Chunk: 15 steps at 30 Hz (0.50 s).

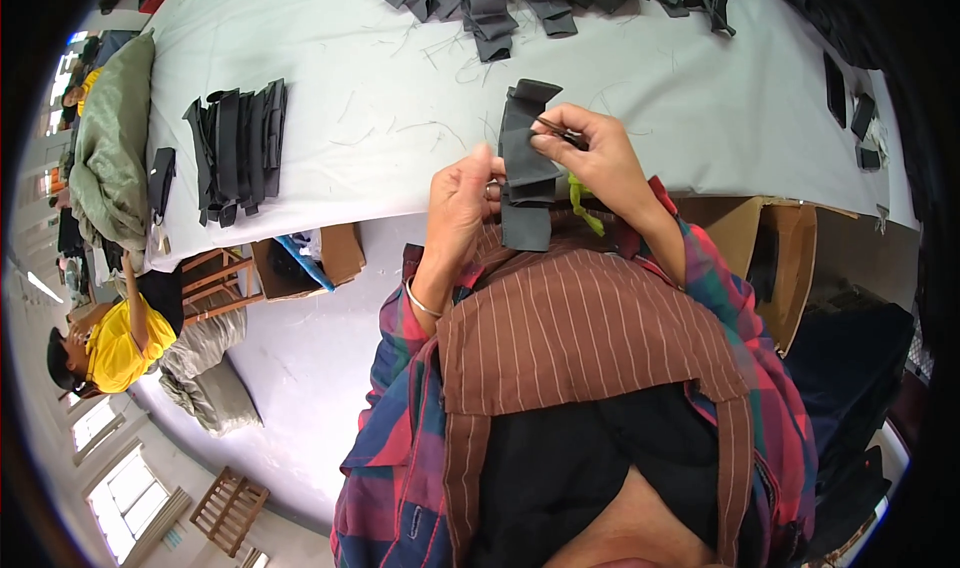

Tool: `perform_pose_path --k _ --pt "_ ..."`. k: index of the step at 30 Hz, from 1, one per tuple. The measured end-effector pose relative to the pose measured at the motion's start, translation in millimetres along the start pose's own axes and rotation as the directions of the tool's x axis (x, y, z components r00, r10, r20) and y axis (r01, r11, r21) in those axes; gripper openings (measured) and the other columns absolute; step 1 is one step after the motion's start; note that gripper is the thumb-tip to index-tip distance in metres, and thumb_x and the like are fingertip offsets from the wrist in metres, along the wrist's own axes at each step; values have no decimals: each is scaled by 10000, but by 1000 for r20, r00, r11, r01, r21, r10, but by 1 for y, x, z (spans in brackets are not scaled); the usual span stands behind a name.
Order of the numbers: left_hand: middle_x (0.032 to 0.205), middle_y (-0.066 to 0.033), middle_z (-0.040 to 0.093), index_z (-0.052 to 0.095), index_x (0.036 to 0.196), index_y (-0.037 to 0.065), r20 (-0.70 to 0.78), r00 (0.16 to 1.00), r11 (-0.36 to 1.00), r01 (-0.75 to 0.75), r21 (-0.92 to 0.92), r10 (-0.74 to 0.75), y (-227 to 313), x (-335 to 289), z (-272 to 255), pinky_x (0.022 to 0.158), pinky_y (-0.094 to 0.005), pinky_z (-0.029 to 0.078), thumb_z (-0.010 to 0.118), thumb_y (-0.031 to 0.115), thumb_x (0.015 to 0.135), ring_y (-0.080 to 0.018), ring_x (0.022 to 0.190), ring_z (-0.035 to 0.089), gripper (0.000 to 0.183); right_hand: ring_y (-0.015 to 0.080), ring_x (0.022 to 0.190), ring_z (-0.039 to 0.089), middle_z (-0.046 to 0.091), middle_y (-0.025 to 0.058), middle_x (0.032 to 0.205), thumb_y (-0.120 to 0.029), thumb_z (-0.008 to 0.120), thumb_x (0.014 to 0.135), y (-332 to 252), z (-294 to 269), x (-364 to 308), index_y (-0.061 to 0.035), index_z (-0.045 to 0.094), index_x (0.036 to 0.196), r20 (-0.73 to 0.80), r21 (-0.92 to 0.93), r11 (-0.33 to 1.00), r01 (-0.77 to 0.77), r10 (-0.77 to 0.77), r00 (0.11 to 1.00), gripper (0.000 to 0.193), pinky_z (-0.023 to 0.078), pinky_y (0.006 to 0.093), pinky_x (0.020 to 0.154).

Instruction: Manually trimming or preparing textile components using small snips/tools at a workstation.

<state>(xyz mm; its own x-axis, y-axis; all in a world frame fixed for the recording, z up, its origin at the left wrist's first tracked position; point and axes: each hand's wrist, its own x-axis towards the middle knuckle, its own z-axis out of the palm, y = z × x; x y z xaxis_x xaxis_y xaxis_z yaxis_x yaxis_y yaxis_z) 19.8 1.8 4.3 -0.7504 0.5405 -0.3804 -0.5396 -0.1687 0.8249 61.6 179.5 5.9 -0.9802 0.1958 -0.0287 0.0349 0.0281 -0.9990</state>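
Observation:
A folded strip of dark grey fabric (527,158) stands up in front of me at the table's near edge, its lower end hanging over my brown striped apron. My left hand (462,198) grips its left side, thumb and fingers pinched together. At the strip's right side my right hand (592,153) is closed around small dark thread snips (562,130), whose tip points at the fabric. Below that hand dangles a yellow-green ribbon (583,206); where it is fastened is hidden.
Loose dark fabric pieces (490,13) lie heaped at the table's far side. A neat stack of them (238,150) sits left. Thread ends litter the white tabletop (370,78). Cardboard boxes (780,258) stand beneath the table. A person in yellow (130,343) works at left.

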Motion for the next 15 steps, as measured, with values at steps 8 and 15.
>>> perform_pose_path --k 8,15 --pt "636 30 572 649 692 34 -94 995 991 30 128 -18 1 6 -5 486 -182 368 650 200 884 -20 556 470 254 89 600 525 622 8 703 -47 666 806 -13 -3 -8 -39 648 904 6 -153 987 45 -44 999 100 434 238 582" --pt "638 7 574 651 703 11 -92 996 995 -12 98 21 -6 12 -2 514 -190 399 613 198 903 -40 565 495 276 209 643 620 667 24 768 -123 725 659 -16 10 -17 -138 664 884 207 -618 672 408 -361 909 234 399 301 548"
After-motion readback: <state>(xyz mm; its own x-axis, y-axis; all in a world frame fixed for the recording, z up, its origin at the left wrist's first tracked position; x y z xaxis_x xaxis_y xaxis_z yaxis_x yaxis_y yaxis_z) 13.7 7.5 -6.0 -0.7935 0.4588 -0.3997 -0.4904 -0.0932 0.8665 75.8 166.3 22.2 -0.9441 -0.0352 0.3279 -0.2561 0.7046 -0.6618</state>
